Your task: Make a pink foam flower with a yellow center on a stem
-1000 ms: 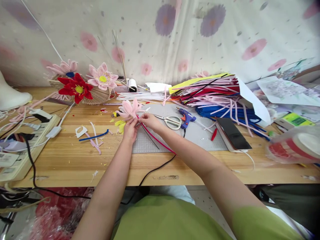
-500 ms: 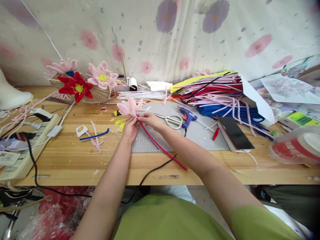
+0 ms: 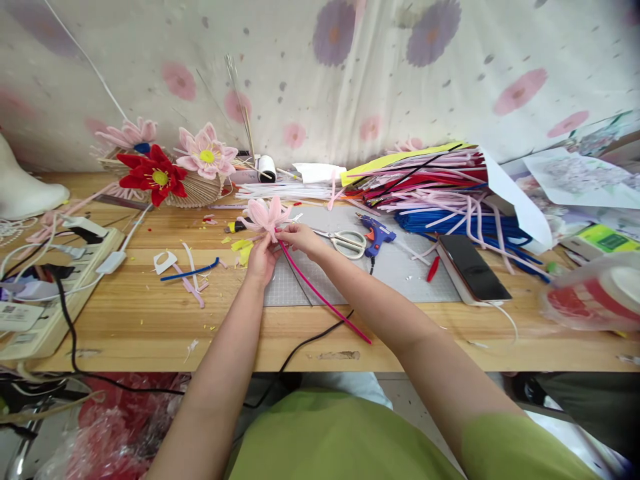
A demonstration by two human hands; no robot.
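Observation:
My left hand (image 3: 262, 260) is closed round the base of a pale pink fuzzy flower (image 3: 266, 215), which stands above the fingers. Against that base, my right hand (image 3: 299, 239) pinches a magenta pipe cleaner (image 3: 325, 300), whose long tail slants down to the right past the mat's edge. A thin dark stem (image 3: 301, 285) also hangs from the flower's underside. Both hands touch or nearly touch over the left part of the grey cutting mat (image 3: 415, 283). The exact fingertip contact is partly hidden.
Scissors (image 3: 350, 244) and a blue glue gun (image 3: 376, 235) lie on the mat. A phone (image 3: 473, 268), a plastic cup (image 3: 595, 293) and pipe cleaner bundles (image 3: 440, 187) are to the right. Finished flowers (image 3: 159, 177) and a power strip (image 3: 60, 293) are at left.
The pink flower has turned slightly and shifted a little to the right. The magenta tail and the dark stem have swung slightly left. Both hands keep their hold.

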